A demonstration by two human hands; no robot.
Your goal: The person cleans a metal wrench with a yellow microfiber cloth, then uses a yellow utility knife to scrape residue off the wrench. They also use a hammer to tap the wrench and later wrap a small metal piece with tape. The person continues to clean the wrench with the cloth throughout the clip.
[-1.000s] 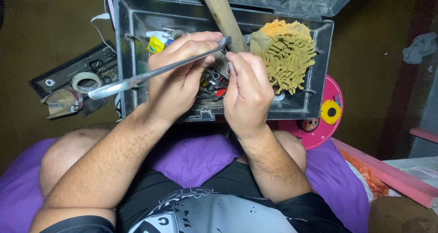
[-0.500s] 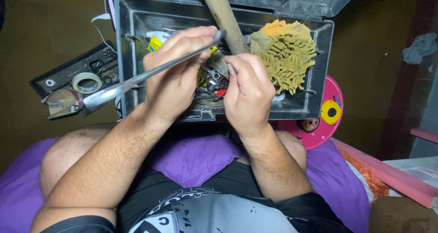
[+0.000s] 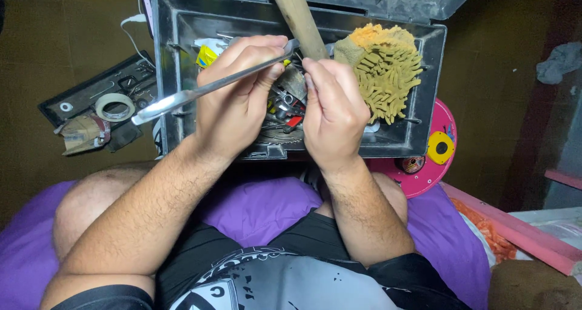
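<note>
Gripping long, flat, shiny steel wrench (image 3: 200, 93) in left hand (image 3: 233, 104), fingers wrapped tight. Right hand (image 3: 333, 119) curled at its far end; contents hidden. Both over open black toolbox (image 3: 424, 91).

Your view: bright centre, dark edges.
Light from near your head falls hard on both forearms and the toolbox (image 3: 424, 91), and glares off the metal wrench (image 3: 182, 97). The floor and corners sink into brown gloom; focus stays sharp, with slight softness at the edges.
</note>
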